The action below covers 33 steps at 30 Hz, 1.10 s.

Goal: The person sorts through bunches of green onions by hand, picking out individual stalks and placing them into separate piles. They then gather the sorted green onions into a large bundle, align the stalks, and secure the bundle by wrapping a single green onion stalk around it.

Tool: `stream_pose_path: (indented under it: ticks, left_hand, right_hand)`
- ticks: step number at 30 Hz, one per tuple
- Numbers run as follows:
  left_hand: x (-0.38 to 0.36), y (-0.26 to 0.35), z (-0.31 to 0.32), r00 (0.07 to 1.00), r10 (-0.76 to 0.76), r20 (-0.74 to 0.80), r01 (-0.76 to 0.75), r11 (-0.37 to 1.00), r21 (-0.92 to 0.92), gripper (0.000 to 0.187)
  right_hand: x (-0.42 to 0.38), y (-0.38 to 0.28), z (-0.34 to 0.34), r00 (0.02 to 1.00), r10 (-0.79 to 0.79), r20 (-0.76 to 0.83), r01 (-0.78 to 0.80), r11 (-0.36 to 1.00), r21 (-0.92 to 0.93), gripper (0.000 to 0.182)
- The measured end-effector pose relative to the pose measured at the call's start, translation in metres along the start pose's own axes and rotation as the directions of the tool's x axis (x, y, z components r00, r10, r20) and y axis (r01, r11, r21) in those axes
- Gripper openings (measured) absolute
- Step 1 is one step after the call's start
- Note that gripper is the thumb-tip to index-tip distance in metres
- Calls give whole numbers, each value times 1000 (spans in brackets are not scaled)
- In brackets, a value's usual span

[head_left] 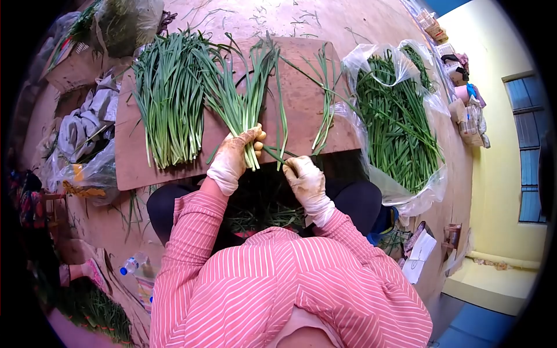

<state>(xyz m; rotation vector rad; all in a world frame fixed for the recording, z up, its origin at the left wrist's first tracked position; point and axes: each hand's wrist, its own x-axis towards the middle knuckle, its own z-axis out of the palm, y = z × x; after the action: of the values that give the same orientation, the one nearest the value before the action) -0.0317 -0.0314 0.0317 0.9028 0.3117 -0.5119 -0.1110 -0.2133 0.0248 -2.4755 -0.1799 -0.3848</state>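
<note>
My left hand (233,155), in a stained whitish glove, is closed around the pale stem ends of a bunch of garlic chives (246,95). The leaves fan out away from me over a brown board (307,55). Just to the right, my gloved right hand (306,181) pinches a dark green chive leaf (275,154) near the board's front edge; its other end reaches the bunch. A thick pile of chives (170,101) lies on the board at left, stems toward me. Several loose chives (325,119) lie on the right part.
A clear plastic bag (432,177) full of chives (394,127) stands right of the board. At left are crumpled grey cloth or bags (87,130) and a plastic bottle (133,264). Leaf scraps (264,219) lie below, between my knees. A person's foot (87,271) shows at lower left.
</note>
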Motion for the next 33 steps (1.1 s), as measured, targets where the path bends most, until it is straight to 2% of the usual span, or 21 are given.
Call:
stream_pose_path:
  ticks: [2,4,5,6,7,8,10,12,13,14,16,18,20,22,26,27,28,29,30,32,33]
  left_hand:
    - [0,-1,-1,1000,13,15,-13,1000,-6,29]
    - [1,-2,-2,1000,3,11,-3,1000,-5,30]
    - [2,-2,-2,1000,-1,10,1,1000,-7,30]
    - [2,-2,-1,1000,-2,13,2,1000,-7,30]
    - [2,-2,-2,1000,3,23,-2,1000,-19,30]
    - [3,-2,-2,999,9,30,-8,999,-33,29]
    - [3,-2,-3,1000,8,20,-8,1000,-17,29]
    - [0,-3,-3,1000,-5,16,5,1000,11,30]
    - [0,-4,-2,1000,-7,15,7,1000,10,30]
    - [1,-3,1,1000,-5,18,5,1000,7,30]
    - [2,-5,3,1000,-2,-3,2,1000,21,30]
    - [0,-3,2,1000,-10,-2,10,1000,29,30]
    - [-4,-3,1,1000,3,21,-5,998,57,30]
    - [-3,-6,4,1000,4,26,-8,991,131,28]
    - [-8,-10,12,996,9,91,-29,974,226,26]
    - [-7,-12,11,995,13,95,-35,972,232,28]
    - [-6,-13,9,994,10,111,-31,982,189,27]
    - [-7,-11,8,993,-15,119,-5,985,170,26]
    - [-10,-5,9,991,-41,129,21,988,154,26]
    - [-15,2,13,983,-83,167,70,994,83,30]
    - [-17,5,15,980,-79,183,67,995,69,30]
  right_hand:
    - [5,-3,-5,998,24,-63,-16,992,121,10]
    - [0,-1,-9,991,-122,60,112,982,152,13]
    - [-10,5,-7,948,-193,252,149,972,182,13]
    - [-17,6,-7,799,-263,540,270,960,69,20]
    - [-22,6,-7,616,-90,783,181,983,-29,24]
    - [-24,6,-6,356,96,929,125,981,-150,28]
    - [-24,12,-2,790,128,599,-9,980,-197,42]
    - [-6,11,5,894,288,344,-250,956,-152,42]
    - [-1,15,11,908,285,308,-272,959,-85,44]
    - [10,15,18,692,524,497,-623,781,45,39]
    - [23,4,14,515,498,698,-845,433,315,33]
    - [15,13,29,577,516,634,-814,425,396,31]
    - [17,-6,13,618,545,566,-766,579,279,31]
    - [9,-13,11,910,314,271,-351,931,100,29]
    - [12,-28,2,968,158,194,-170,984,50,26]
    - [13,-27,2,969,151,198,-167,984,67,25]
    - [15,-25,2,924,223,312,-279,949,148,26]
    - [18,-27,-3,804,343,486,-535,774,339,27]
    - [23,-31,-11,643,374,668,-748,497,441,29]
    - [20,-18,-10,648,307,697,-741,466,483,30]
    - [19,-14,-9,619,258,742,-785,243,570,30]
